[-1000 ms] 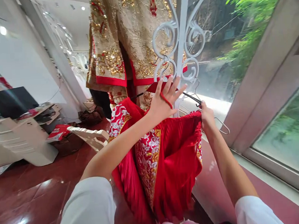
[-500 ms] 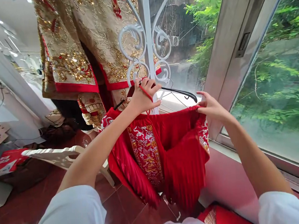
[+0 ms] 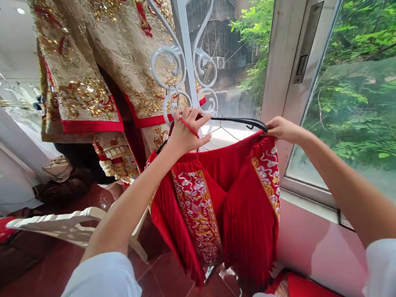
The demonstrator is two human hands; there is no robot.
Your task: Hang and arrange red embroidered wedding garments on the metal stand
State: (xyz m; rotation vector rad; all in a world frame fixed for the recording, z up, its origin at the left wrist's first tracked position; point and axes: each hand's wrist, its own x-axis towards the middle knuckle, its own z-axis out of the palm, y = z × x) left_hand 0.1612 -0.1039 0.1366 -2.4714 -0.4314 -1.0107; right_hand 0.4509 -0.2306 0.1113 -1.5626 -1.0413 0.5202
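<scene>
A red pleated skirt (image 3: 236, 209) with silver and gold embroidered panels hangs from a black hanger (image 3: 240, 120) in front of me. My left hand (image 3: 186, 133) is closed round the hanger's middle and the skirt's waistband, a thin red loop across its fingers. My right hand (image 3: 283, 129) pinches the waistband at the hanger's right tip. The hanger's metal hook sits in a scroll of the white ornate stand (image 3: 184, 68).
A gold and red embroidered robe (image 3: 91, 70) hangs behind the stand. A window (image 3: 356, 87) with a grey frame runs along the right, above a pink ledge. A white chair (image 3: 70, 220) lies on the dark red floor at left. Red cloth lies below.
My left hand closed its spread fingers round the hanger. The skirt rose and spread wider along the hanger, my right hand moving to its right tip. The view swung right.
</scene>
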